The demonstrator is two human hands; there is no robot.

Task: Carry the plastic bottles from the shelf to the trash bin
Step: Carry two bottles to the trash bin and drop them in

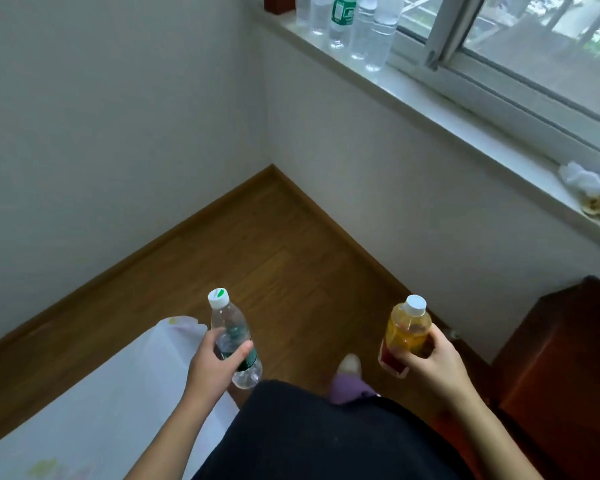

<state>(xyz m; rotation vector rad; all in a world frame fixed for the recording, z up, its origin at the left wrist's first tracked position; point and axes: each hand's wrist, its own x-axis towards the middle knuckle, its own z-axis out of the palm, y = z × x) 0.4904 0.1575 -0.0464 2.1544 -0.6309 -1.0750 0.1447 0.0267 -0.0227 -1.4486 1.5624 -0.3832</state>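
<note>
My left hand (212, 362) grips a clear water bottle (227, 320) with a white cap and green label, held upright over the wooden floor. My right hand (430, 358) grips an orange-yellow drink bottle (407, 327) with a white cap and red label, also upright. Several more clear plastic bottles (374, 32) stand in a row on the white window sill (447, 109) at the top, one with a green label (342, 15). No trash bin is in view.
The wooden floor (274, 244) runs into a wall corner ahead. A white bed sheet (101, 403) lies at lower left. A dark red wooden cabinet (568, 358) stands at right. Crumpled tissue and scraps (593, 188) lie on the sill. My foot in a purple slipper (349, 382) is below.
</note>
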